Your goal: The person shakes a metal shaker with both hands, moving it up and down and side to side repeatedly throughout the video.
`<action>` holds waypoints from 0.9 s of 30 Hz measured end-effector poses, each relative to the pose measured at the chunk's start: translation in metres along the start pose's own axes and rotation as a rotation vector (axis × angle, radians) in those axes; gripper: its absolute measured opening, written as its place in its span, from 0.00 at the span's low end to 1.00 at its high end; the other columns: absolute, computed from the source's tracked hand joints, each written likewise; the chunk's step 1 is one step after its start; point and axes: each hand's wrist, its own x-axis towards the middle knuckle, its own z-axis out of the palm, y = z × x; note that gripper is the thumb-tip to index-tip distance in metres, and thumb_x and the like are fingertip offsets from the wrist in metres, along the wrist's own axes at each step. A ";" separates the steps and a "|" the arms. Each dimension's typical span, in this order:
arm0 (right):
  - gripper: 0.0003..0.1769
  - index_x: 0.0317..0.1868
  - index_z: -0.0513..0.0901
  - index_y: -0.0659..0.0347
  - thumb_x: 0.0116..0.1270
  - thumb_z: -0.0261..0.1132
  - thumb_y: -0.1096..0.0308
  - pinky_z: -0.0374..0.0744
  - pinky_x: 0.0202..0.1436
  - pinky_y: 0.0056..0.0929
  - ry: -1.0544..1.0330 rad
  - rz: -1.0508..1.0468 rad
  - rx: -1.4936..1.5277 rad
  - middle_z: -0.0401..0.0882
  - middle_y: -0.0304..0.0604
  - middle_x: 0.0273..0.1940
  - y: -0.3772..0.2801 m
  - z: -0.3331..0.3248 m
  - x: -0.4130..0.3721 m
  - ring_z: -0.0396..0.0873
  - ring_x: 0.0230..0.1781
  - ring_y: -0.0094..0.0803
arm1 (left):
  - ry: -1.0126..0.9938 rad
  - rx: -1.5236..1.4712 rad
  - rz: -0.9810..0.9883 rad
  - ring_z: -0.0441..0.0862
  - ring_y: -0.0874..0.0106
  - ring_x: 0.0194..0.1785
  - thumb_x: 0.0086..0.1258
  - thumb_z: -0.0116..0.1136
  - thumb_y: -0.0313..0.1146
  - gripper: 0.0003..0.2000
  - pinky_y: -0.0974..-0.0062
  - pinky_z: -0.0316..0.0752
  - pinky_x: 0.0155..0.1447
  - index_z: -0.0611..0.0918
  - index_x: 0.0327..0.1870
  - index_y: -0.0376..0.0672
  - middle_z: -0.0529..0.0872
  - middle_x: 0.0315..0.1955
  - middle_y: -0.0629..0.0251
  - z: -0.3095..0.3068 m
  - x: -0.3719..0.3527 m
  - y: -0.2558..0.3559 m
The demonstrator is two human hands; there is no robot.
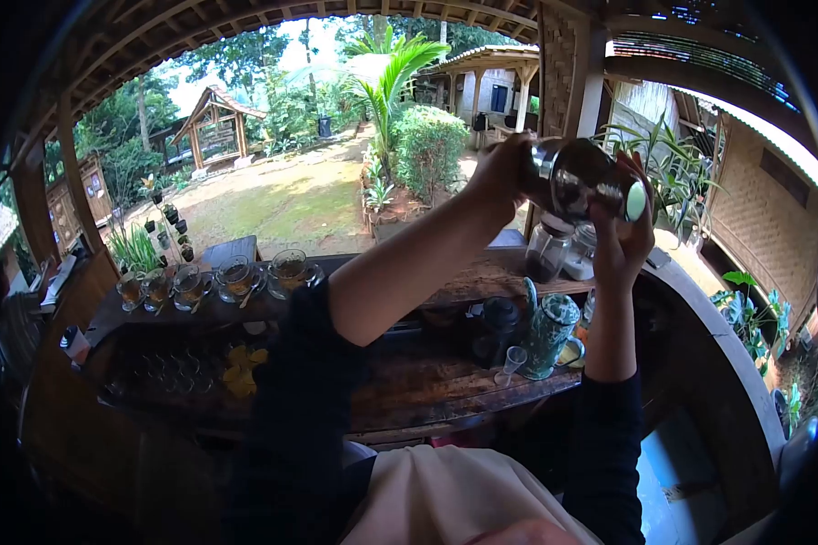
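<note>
A glass jar with dark contents (568, 177) is held up on its side in front of me, above the counter. My left hand (503, 173) is closed around its left end, by a shiny metallic band. At the other end, my right hand (627, 232) grips the jar near a pale green round patch. Below it, two more glass jars stand on the raised ledge, a dark-filled jar (545, 254) and a jar with white contents (580, 259). A green speckled pitcher (552, 336) stands beneath my right forearm, beside a small clear glass (512, 362).
Several filled glass cups on saucers (235, 277) line the ledge at left. Lower down are several clear glasses (177, 371) and a yellow leaf-shaped item (243, 371). A dark container (499, 316) stands left of the pitcher. The wooden counter (427, 386) curves around me.
</note>
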 end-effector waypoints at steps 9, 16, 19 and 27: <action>0.33 0.66 0.61 0.45 0.63 0.65 0.55 0.70 0.63 0.53 0.438 -0.737 0.371 0.61 0.50 0.62 -0.051 0.011 -0.048 0.67 0.62 0.51 | -0.594 0.080 0.348 0.81 0.71 0.45 0.68 0.57 0.35 0.20 0.67 0.78 0.49 0.70 0.58 0.41 0.79 0.45 0.62 0.055 -0.082 -0.010; 0.29 0.55 0.72 0.66 0.60 0.69 0.57 0.67 0.64 0.50 0.001 -0.189 0.123 0.72 0.54 0.59 -0.033 0.004 0.001 0.69 0.62 0.53 | -0.309 -0.138 0.055 0.83 0.67 0.39 0.68 0.47 0.40 0.13 0.63 0.78 0.49 0.78 0.41 0.42 0.85 0.34 0.63 0.023 -0.029 -0.026; 0.33 0.61 0.66 0.53 0.61 0.61 0.43 0.67 0.61 0.61 0.045 -0.623 -0.404 0.67 0.50 0.59 -0.079 -0.051 -0.072 0.65 0.62 0.55 | -0.394 -0.018 0.098 0.80 0.70 0.46 0.63 0.61 0.34 0.18 0.66 0.75 0.53 0.73 0.52 0.42 0.81 0.40 0.62 0.054 -0.096 -0.010; 0.34 0.64 0.61 0.60 0.64 0.65 0.58 0.71 0.62 0.47 0.039 -0.221 -0.026 0.68 0.54 0.59 -0.011 -0.005 0.002 0.69 0.61 0.51 | -0.366 -0.073 -0.113 0.83 0.72 0.31 0.66 0.52 0.36 0.09 0.70 0.84 0.37 0.77 0.42 0.42 0.82 0.31 0.62 0.031 0.005 -0.009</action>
